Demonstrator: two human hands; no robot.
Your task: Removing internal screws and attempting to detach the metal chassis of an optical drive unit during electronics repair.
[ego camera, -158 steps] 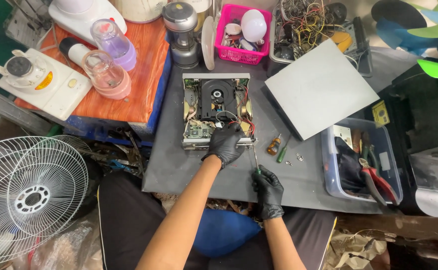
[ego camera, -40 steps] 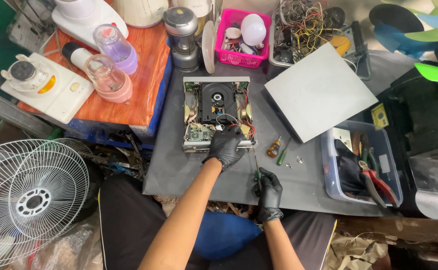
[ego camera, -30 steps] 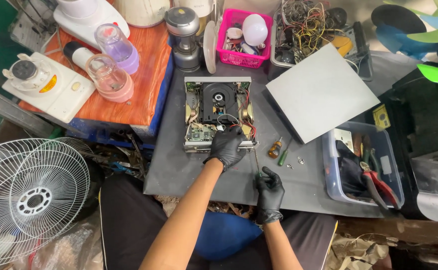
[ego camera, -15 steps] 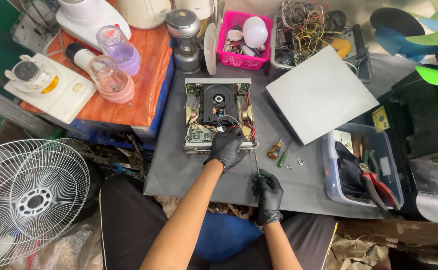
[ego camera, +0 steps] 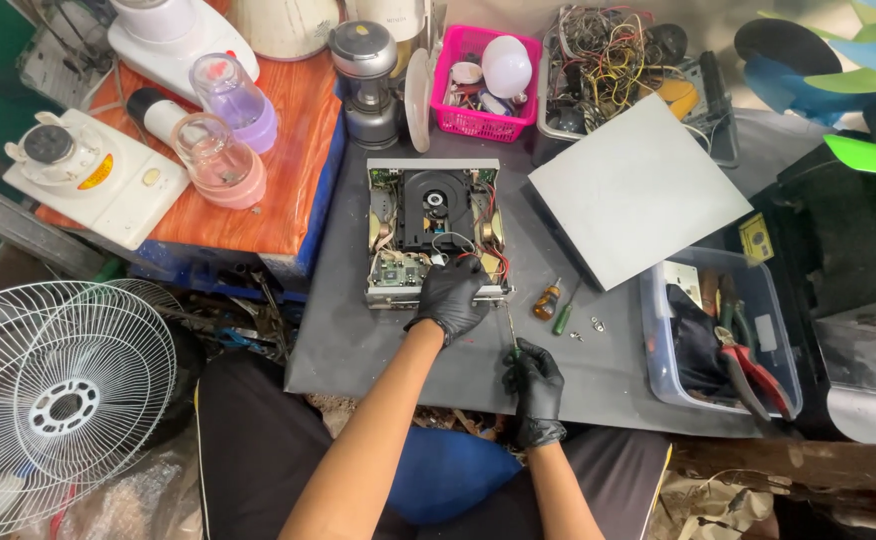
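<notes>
1. Pressing my left hand (ego camera: 451, 298), fingers curled, on the player (ego camera: 434, 232) at its front edge on the grey mat (ego camera: 358, 340).
2. My right hand (ego camera: 535, 385) grips a screwdriver (ego camera: 511, 330); I should keep the tip square and the chassis steady.

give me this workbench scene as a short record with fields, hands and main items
left hand: black glove, resting on the front edge of the opened disc player
right hand: black glove, gripping a screwdriver, tip pointing toward the player
loose by the player: two small screwdrivers, a few screws
behind: grey cover panel, pink basket
right: clear tool bin
</notes>
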